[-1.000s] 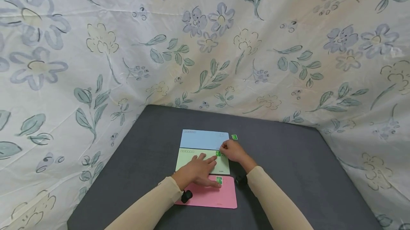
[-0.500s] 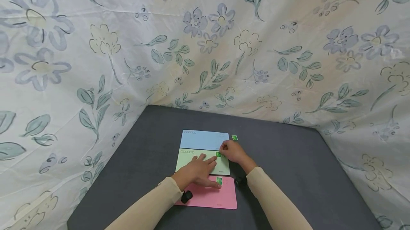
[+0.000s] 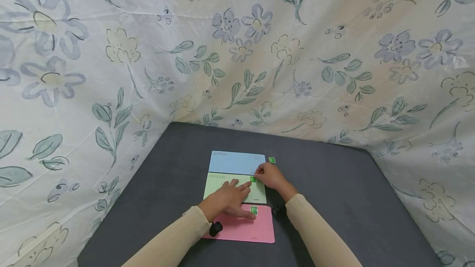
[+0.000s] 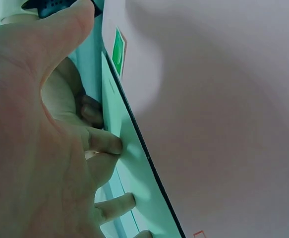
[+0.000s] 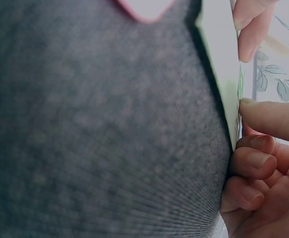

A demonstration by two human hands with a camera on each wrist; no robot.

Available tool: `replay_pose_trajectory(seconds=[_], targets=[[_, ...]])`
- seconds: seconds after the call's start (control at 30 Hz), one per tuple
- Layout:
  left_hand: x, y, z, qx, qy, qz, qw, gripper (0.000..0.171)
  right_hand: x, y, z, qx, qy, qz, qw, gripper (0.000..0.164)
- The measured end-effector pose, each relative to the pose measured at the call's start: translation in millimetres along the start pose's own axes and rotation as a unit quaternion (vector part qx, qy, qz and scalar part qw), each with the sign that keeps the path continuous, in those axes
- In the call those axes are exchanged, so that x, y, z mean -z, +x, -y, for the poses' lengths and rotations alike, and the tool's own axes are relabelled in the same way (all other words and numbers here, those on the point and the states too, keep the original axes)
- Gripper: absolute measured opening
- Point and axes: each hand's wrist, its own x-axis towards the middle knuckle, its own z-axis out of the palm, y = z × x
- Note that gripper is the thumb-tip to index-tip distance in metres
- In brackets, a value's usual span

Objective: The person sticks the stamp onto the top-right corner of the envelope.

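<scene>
Floral cloth (image 3: pixel 237 64) hangs behind a dark tabletop (image 3: pixel 356 192).

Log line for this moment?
left hand: spread over green card; right hand: at that card's stamp; table stamp: beside blue card; pink card: stamped

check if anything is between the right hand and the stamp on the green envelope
Nothing visible stands between the right hand and the stamp: its fingertips are right by the stamp's upper right corner. The left hand has a fingertip near the stamp's lower left, but not between them.
</scene>
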Motion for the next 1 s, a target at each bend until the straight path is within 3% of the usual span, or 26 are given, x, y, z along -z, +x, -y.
replay_pose_trajectory(seconds=[0.8, 1.0], targets=[[-4.3, -0.2, 5.6, -0.013, -0.024, -0.007, 0.9996, 0.102, 2.3, 0.9, -12.3, 0.009, 0.031, 0.000, 0.999, 0.013], [-2.1, -1.4, 8.5, -0.011, -0.021, -0.007, 0.9997, 0.102, 7.7, 4.0, -19.3, 0.024, 0.085, 0.013, 0.996, 0.018]])
